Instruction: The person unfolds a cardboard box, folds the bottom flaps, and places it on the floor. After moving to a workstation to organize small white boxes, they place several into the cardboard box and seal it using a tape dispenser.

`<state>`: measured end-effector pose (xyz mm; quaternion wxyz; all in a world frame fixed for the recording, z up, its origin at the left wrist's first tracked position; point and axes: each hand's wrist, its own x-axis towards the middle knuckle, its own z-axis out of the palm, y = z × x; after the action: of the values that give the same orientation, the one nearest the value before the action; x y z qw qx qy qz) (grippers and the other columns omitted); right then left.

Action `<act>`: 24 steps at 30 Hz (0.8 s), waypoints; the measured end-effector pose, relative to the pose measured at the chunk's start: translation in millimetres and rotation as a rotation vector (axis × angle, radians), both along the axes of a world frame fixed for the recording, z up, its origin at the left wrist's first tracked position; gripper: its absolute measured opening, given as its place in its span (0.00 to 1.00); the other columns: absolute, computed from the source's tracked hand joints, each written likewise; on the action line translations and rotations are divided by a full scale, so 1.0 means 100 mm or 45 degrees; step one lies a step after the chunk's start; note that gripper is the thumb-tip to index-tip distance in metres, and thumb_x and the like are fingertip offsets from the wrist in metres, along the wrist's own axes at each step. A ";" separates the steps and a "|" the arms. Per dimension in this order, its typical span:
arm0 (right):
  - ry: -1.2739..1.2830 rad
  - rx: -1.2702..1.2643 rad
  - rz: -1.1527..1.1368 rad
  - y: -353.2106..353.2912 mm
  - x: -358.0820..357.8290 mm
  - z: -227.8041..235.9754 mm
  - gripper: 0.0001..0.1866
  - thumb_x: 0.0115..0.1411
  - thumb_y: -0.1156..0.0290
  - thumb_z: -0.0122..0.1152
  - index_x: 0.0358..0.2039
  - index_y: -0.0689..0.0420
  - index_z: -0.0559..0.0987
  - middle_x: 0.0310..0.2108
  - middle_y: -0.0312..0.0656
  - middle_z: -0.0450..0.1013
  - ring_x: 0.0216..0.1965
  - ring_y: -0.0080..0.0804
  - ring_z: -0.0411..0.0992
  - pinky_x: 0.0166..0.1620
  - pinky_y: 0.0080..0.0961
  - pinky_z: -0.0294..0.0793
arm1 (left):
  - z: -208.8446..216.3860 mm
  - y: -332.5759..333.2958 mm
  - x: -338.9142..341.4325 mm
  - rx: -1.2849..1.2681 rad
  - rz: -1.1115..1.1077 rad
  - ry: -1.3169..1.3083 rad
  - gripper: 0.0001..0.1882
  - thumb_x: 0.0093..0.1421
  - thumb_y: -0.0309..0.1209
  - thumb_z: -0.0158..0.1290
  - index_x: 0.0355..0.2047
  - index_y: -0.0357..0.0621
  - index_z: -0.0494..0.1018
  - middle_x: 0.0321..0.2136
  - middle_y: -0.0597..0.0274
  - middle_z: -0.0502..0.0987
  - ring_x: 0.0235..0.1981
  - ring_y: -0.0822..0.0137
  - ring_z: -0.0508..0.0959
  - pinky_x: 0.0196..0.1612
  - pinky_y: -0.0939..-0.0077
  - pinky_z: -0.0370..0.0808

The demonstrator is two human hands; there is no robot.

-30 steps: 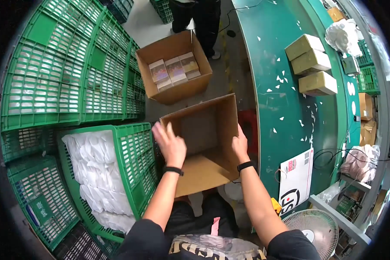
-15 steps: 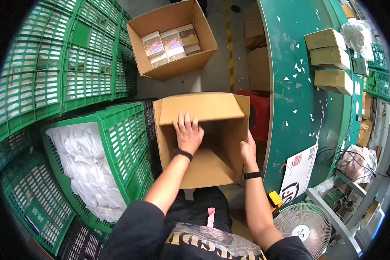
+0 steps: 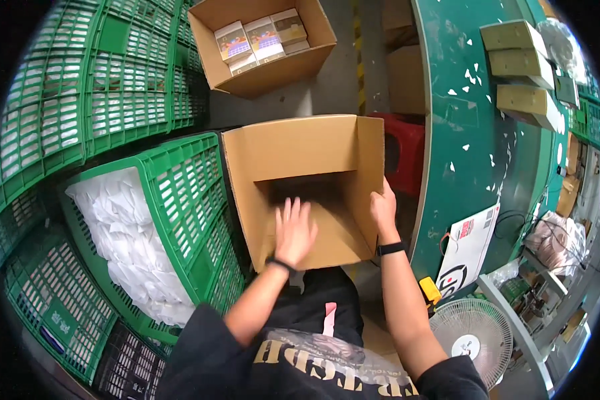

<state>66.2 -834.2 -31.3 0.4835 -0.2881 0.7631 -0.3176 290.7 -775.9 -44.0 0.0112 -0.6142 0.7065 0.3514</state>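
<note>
An open brown cardboard box [image 3: 300,148] sits in front of me, its inside dark toward the bottom. Over its near inner side is my left hand [image 3: 295,233], fingers spread and slightly blurred; whether it touches the cardboard I cannot tell. At the right side of the box, my right hand [image 3: 383,212] is closed on the edge of the wall, thumb up, with the other fingers mostly hidden. Nothing is seen inside the box.
Beyond stands a second carton [image 3: 273,72] holding several small printed boxes. To the left are green crates [image 3: 180,200], one filled with white wrapped items. On the right, a green table [image 3: 460,133] carries yellowish boxes [image 3: 523,63]; a red stool [image 3: 403,153] and a fan [image 3: 470,340] are near it.
The far flap, earlier tilted inward over the opening, now stands back against the far side. My left hand has left it and come nearer to me. My right hand keeps its grip.
</note>
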 end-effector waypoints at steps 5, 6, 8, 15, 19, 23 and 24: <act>0.164 0.066 0.037 -0.08 0.13 0.14 0.28 0.59 0.77 0.43 0.62 0.52 0.70 0.51 0.48 0.76 0.54 0.35 0.73 0.56 0.27 0.68 | 0.63 0.97 0.13 0.091 -0.071 -0.127 0.29 0.59 0.43 0.55 0.59 0.48 0.67 0.62 0.46 0.63 0.68 0.46 0.55 0.66 0.37 0.49; 0.160 0.117 0.046 -0.12 0.19 0.16 0.25 0.62 0.74 0.45 0.61 0.52 0.71 0.51 0.48 0.76 0.54 0.36 0.73 0.55 0.28 0.69 | 0.51 1.00 0.18 0.081 -0.064 -0.143 0.29 0.59 0.43 0.55 0.59 0.48 0.67 0.62 0.46 0.63 0.68 0.46 0.55 0.66 0.37 0.49; 0.193 0.124 0.113 -0.18 0.28 0.10 0.24 0.64 0.69 0.46 0.61 0.52 0.71 0.51 0.49 0.76 0.54 0.38 0.73 0.55 0.29 0.69 | 0.15 1.03 0.37 -0.186 -0.039 -0.134 0.30 0.59 0.45 0.55 0.61 0.52 0.66 0.64 0.48 0.60 0.68 0.46 0.54 0.66 0.36 0.47; 0.336 0.166 0.247 0.03 -0.06 -0.04 0.32 0.69 0.46 0.45 0.60 0.62 0.70 0.55 0.52 0.73 0.57 0.40 0.70 0.58 0.29 0.66 | -0.45 -0.07 -0.12 -0.409 0.356 -0.319 0.34 0.62 0.49 0.52 0.67 0.56 0.60 0.69 0.47 0.51 0.70 0.45 0.50 0.66 0.36 0.48; 0.282 0.131 0.273 0.02 0.06 -0.03 0.32 0.71 0.47 0.43 0.60 0.62 0.69 0.56 0.51 0.72 0.58 0.41 0.69 0.59 0.29 0.64 | -1.21 -0.35 -0.02 -0.378 0.341 -0.462 0.35 0.64 0.50 0.50 0.67 0.54 0.57 0.69 0.44 0.50 0.70 0.43 0.49 0.66 0.38 0.48; 0.124 0.045 0.275 0.10 0.20 -0.14 0.32 0.72 0.47 0.40 0.62 0.63 0.67 0.58 0.50 0.70 0.60 0.41 0.66 0.61 0.29 0.62 | -1.45 -0.32 0.07 -0.341 0.412 -0.416 0.34 0.65 0.48 0.49 0.67 0.49 0.56 0.70 0.42 0.47 0.70 0.42 0.46 0.68 0.40 0.45; 0.092 0.041 0.301 0.16 0.18 -0.14 0.31 0.72 0.49 0.39 0.63 0.62 0.65 0.59 0.51 0.69 0.61 0.40 0.65 0.61 0.29 0.62 | -1.39 -0.26 0.03 -0.303 0.439 -0.393 0.35 0.65 0.48 0.49 0.67 0.48 0.56 0.69 0.41 0.47 0.70 0.42 0.46 0.68 0.40 0.45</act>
<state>83.8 -818.4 -45.5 0.4943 -0.3796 0.7458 -0.2354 293.3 -801.7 -183.5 -0.0135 -0.7690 0.6176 0.1646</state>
